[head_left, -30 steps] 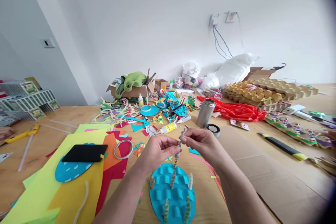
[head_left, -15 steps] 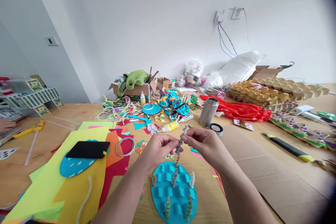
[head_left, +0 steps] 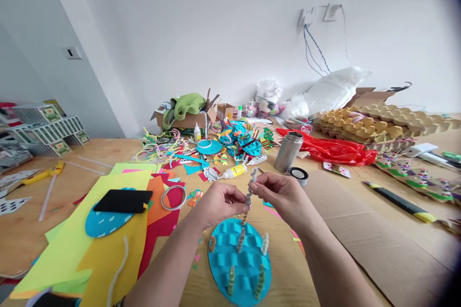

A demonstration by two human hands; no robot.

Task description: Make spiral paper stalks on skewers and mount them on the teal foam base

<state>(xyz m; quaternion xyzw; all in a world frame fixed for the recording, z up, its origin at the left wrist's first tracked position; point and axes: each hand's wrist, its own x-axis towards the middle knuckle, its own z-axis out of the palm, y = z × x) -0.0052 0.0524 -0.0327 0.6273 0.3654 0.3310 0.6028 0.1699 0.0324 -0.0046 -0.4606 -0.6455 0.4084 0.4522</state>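
Note:
A thin, twisted grey strip (head_left: pixel 249 194) stands upright between my hands, above the far edge of a blue oval board (head_left: pixel 239 260). My left hand (head_left: pixel 225 203) pinches its lower part between thumb and fingers. Higher up, my right hand (head_left: pixel 271 191) grips the same strip with closed fingertips. Rows of raised blue paper loops cover the board. Several twisted pieces rise from it: a grey one (head_left: pixel 240 241), a white one (head_left: pixel 265 244), an orange-brown one (head_left: pixel 212 243) and green ones (head_left: pixel 231 280). A brown twisted piece (head_left: pixel 244 218) shows just below my left fingers.
Left are coloured paper sheets (head_left: pixel 122 259), a black phone (head_left: pixel 122 201) and a tape ring (head_left: pixel 173 197). Ahead lie a glue bottle (head_left: pixel 235 171) and a metal flask (head_left: pixel 288 152). Cardboard (head_left: pixel 345 230), a cutter (head_left: pixel 399 201) and egg trays (head_left: pixel 360 124) occupy the right side.
My left hand has moved slightly down along the grey strip, its fingers now lower than my right fingertips. The whole view has shifted a little.

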